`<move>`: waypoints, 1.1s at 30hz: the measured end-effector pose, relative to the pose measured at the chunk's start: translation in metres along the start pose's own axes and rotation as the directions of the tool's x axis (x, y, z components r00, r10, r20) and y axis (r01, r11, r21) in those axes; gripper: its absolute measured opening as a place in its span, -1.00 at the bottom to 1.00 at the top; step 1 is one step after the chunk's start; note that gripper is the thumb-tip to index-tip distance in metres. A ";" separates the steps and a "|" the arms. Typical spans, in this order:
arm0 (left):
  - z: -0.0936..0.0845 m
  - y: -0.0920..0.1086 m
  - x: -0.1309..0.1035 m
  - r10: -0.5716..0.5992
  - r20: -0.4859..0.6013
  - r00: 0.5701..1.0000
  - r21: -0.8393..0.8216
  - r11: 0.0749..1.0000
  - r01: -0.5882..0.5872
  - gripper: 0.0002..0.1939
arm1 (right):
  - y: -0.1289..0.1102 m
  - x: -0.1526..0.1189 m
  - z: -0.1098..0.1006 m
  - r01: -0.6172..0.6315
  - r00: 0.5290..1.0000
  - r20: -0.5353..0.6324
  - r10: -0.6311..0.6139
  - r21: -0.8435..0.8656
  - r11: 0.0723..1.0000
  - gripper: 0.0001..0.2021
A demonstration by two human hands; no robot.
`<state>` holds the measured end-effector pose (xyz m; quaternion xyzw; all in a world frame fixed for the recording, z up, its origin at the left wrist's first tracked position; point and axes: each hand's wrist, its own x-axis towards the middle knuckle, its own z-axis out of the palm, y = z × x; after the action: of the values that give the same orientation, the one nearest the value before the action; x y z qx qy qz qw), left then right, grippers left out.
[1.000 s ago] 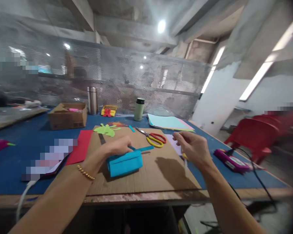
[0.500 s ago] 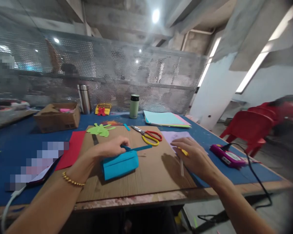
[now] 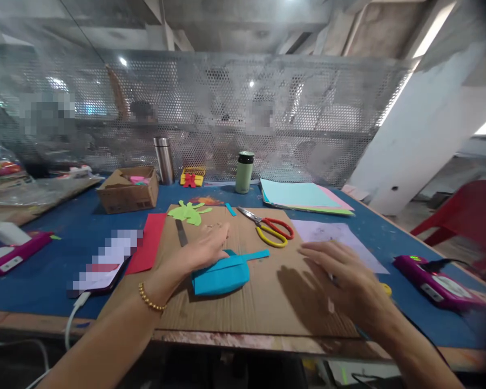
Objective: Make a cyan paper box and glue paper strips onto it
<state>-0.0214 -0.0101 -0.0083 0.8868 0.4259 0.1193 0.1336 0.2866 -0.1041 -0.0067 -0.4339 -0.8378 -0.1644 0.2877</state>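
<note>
Fingers pressed together, my left hand (image 3: pixel 208 246) grips the back edge of a folded blue paper piece (image 3: pixel 221 278), which lies on the brown cardboard (image 3: pixel 267 319); its fingertips are partly hidden. A narrow blue strip (image 3: pixel 259 255) sticks out to the right of the piece. My right hand (image 3: pixel 340 270) hovers over the cardboard's right side, fingers bent round a small object mostly hidden by the palm; a pale translucent end (image 3: pixel 331 306) shows below. Scissors (image 3: pixel 269 226) with red and yellow handles lie between and beyond the hands.
Green paper cutouts (image 3: pixel 190 213), red paper (image 3: pixel 149 243) and a phone (image 3: pixel 107 265) are at left. Behind stand a cardboard box (image 3: pixel 127 200), steel flask (image 3: pixel 164 162) and green bottle (image 3: pixel 244 174). Lilac paper (image 3: pixel 348 243) and a purple device (image 3: pixel 433 283) lie right.
The view has swung right. My left hand has flattened over the blue piece, and its strip now lies lower. My right hand has turned, hiding the yellow part seen at its fingers before.
</note>
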 end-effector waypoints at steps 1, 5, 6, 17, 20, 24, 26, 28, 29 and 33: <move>-0.002 0.002 -0.002 0.028 -0.012 1.000 0.081 0.996 -0.027 -0.79 | 0.014 -0.013 -0.005 -0.052 0.999 -0.008 0.052 -0.095 0.994 -0.78; -0.003 0.007 -0.005 0.121 -0.001 0.993 0.280 0.953 -0.116 -0.94 | 0.053 -0.063 -0.017 -0.193 0.973 0.031 0.229 -0.435 0.880 -0.72; -0.002 0.009 -0.004 0.132 0.005 0.991 0.309 0.943 -0.127 -0.90 | 0.057 -0.071 -0.017 -0.210 0.964 0.045 0.263 -0.481 0.852 -0.73; -0.010 0.020 -0.009 0.135 0.068 0.988 0.319 0.936 -0.150 -0.73 | 0.053 -0.082 -0.002 -0.248 0.912 0.101 0.397 -0.634 0.732 -0.75; -0.011 0.020 -0.011 0.124 0.067 0.990 0.272 0.952 -0.138 -0.71 | 0.061 -0.084 0.002 -0.237 0.905 0.135 0.404 -0.627 0.742 -0.78; -0.010 0.025 -0.015 0.105 0.100 0.989 0.287 0.949 -0.130 -0.70 | 0.067 -0.084 0.004 -0.221 0.908 0.162 0.386 -0.598 0.770 -0.75; -0.012 0.027 -0.017 0.072 0.132 0.989 0.262 0.959 -0.105 -0.70 | 0.066 -0.082 0.001 -0.257 0.917 0.121 0.381 -0.553 0.793 -0.71; -0.016 0.027 -0.016 0.048 0.157 0.987 0.197 0.977 -0.078 -0.70 | 0.060 -0.076 -0.007 -0.316 0.923 0.052 0.381 -0.464 0.828 -0.71; -0.018 0.026 -0.015 0.038 0.162 0.986 0.163 0.984 -0.064 -0.70 | 0.055 -0.073 -0.011 -0.348 0.923 0.014 0.384 -0.396 0.850 -0.70; -0.029 0.019 -0.008 0.040 0.153 0.987 0.046 0.998 -0.048 -0.63 | 0.027 -0.056 -0.027 -0.418 0.907 -0.081 0.414 -0.041 0.908 -0.65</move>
<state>-0.0222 -0.0239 0.0247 0.9055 0.3977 0.0439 0.1411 0.3436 -0.1387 -0.0197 -0.6045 -0.7104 -0.1383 0.3328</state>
